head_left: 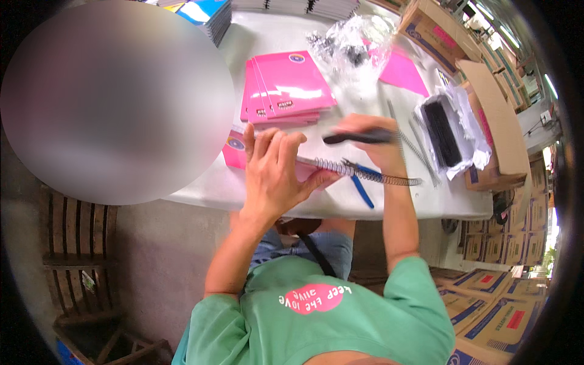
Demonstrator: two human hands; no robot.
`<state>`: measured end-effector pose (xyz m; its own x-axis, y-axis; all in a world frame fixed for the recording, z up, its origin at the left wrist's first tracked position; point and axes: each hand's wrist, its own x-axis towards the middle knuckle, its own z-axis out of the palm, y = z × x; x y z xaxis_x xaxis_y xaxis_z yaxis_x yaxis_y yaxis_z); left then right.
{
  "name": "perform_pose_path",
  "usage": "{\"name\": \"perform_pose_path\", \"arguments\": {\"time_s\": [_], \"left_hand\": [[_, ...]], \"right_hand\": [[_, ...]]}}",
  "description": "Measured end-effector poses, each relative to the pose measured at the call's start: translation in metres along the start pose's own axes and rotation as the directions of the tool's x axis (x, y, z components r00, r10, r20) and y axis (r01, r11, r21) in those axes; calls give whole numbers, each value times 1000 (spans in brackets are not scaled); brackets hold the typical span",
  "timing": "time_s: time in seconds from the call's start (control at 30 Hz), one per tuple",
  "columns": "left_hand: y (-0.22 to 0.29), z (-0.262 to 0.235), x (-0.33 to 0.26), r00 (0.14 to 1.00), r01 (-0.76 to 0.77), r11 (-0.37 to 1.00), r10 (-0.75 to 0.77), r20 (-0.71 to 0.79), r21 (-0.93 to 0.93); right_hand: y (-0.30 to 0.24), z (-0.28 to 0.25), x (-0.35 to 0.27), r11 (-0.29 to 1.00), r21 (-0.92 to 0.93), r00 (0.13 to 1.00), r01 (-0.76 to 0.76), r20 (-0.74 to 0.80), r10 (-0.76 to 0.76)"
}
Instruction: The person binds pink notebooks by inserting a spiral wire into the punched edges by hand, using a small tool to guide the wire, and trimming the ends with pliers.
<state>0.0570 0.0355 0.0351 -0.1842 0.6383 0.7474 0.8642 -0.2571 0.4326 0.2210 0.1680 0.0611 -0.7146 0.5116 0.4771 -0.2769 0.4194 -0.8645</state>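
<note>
My left hand [274, 170] lies over a pink notebook [234, 155] at the near edge of the white table [450, 204], fingers spread on the cover and thumb at the bound edge. A metal spiral coil [389, 179] runs along that edge and sticks out to the right. My right hand [374, 149] grips a pair of pliers with one black handle [356, 138] and one blue handle [364, 191], its jaws at the coil next to my left thumb.
A stack of pink notebooks [286, 88] lies behind my hands. Farther back are a clear bag of small black parts [350, 45] and a pink sheet [401, 73]. A bag of black strips [443, 131], loose coils [420, 149] and cardboard boxes [493, 115] are right. A wooden frame [79, 243] stands left.
</note>
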Motion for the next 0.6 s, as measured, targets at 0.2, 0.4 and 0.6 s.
{"name": "perform_pose_path", "arguments": {"time_s": [0.2, 0.4, 0.6], "left_hand": [[-5, 6, 2, 998, 11, 999, -14, -65, -49], [-13, -13, 12, 996, 67, 983, -57, -64, 169], [-44, -22, 12, 991, 32, 989, -13, -135, 142]], "right_hand": [[6, 7, 15, 997, 44, 997, -56, 51, 54], [7, 7, 27, 960, -260, 988, -106, 82, 131], [7, 13, 39, 974, -222, 986, -42, 148, 76]]}}
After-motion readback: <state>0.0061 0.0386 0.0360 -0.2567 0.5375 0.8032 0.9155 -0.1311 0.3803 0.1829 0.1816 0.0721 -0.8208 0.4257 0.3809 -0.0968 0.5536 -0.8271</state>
